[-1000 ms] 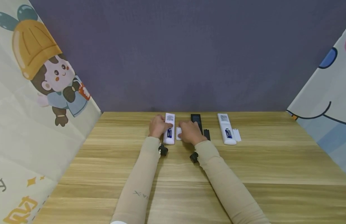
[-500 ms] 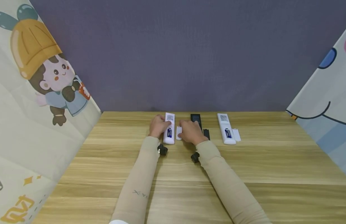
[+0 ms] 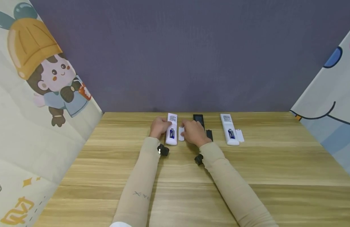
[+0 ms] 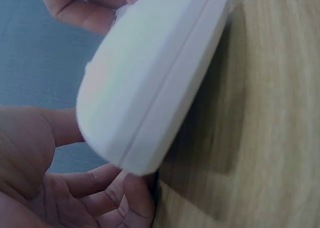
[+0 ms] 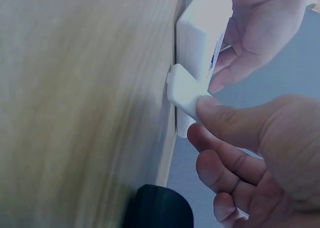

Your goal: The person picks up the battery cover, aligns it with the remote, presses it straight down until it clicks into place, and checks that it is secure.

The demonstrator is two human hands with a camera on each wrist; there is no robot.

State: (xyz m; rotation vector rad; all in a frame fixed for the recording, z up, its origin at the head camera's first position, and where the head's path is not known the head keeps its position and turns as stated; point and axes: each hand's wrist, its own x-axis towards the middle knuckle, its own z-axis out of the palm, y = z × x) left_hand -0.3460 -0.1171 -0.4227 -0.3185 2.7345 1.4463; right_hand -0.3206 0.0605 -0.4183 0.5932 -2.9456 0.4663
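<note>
On the left, a white remote control (image 3: pixel 171 142) lies back side up, its battery bay uncovered with blue batteries inside. My left hand (image 3: pixel 158 127) grips it from the left, thumb over the back and fingers along the side; the left wrist view shows the remote's rounded end (image 4: pixel 150 82) close up, tilted against the table. My right hand (image 3: pixel 195 133) pinches the white battery cover (image 5: pixel 184 90) between thumb and index finger, just right of the remote. In the right wrist view, the cover stands tilted, one end near the tabletop. The right hand partly hides a black remote (image 3: pixel 198 118).
A black battery cover (image 3: pixel 209 135) lies beside the black remote. Farther right are another white remote (image 3: pixel 227 123), with batteries showing, and its white cover (image 3: pixel 239 135). A dark grey wall (image 3: pixel 175 56) rises behind the wooden table (image 3: pixel 175 195).
My left thumb has drawn back slightly toward the remote's left edge. The right hand keeps its pinch on the battery cover, almost in the same place.
</note>
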